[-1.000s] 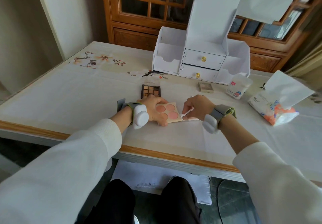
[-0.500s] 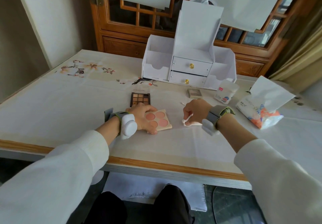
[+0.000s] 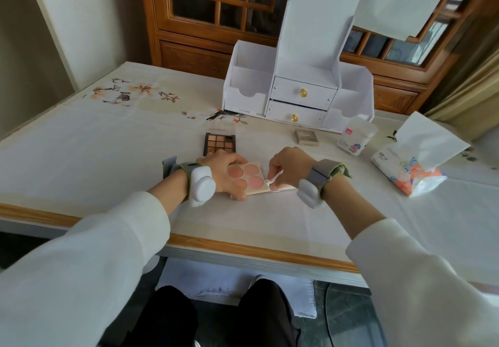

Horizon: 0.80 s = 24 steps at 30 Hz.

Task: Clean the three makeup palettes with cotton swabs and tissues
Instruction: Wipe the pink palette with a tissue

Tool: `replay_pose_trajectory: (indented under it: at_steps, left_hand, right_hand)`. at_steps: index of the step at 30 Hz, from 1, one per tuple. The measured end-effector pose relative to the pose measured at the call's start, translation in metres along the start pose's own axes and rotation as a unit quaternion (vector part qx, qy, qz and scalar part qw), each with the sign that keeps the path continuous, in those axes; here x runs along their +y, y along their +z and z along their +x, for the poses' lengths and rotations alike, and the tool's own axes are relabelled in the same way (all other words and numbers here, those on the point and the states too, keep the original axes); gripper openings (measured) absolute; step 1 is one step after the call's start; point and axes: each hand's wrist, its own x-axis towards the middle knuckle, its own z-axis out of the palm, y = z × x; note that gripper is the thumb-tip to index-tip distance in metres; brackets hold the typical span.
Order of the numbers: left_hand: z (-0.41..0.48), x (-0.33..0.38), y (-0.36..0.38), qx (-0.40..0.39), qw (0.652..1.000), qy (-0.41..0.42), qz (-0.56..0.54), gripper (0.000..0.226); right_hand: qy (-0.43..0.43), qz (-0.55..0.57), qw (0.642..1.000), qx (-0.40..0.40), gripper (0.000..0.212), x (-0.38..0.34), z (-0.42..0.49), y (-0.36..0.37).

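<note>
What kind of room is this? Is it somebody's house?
Probably a room in a home, used as a makeup table. A white desktop organiser with two gold-knobbed drawers stands on a cream tablecloth printed with flowers, and carved brown wooden lattice panelling runs behind it.

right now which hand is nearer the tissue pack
Right. The right hand, pinching a cotton swab, is left of the tissue pack; the left hand holds the blush palette farther left.

right hand (image 3: 290,169) back, swab (image 3: 275,177) touching palette (image 3: 249,179)
</note>
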Motion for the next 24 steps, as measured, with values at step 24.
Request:
replay_pose_trajectory:
  at_steps: [24]
  left_hand:
    - [-0.004, 0.004, 0.0, 0.004, 1.0, -0.006, -0.013, 0.092]
  right_hand:
    - [0.039, 0.06, 0.996, 0.05, 0.011, 0.014, 0.017, 0.001]
